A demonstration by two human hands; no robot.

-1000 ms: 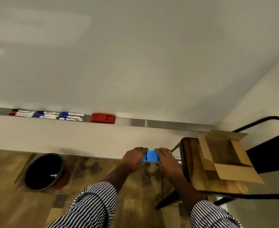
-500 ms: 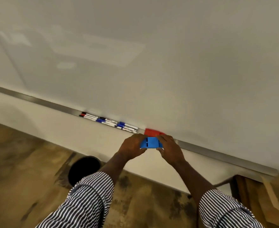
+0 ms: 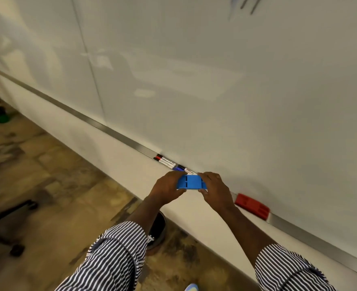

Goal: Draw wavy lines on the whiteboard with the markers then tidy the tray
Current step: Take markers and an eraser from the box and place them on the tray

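No text, label, brand, number or sign can be read anywhere. The markers (image 3: 166, 161) lying in the tray (image 3: 118, 133) carry dark print on their white barrels, but it is too small and blurred to make out. Faint dark and blue strokes (image 3: 244, 5) at the far right top of the whiteboard (image 3: 215, 70) form no legible letters.

Soft even light, blurred edges
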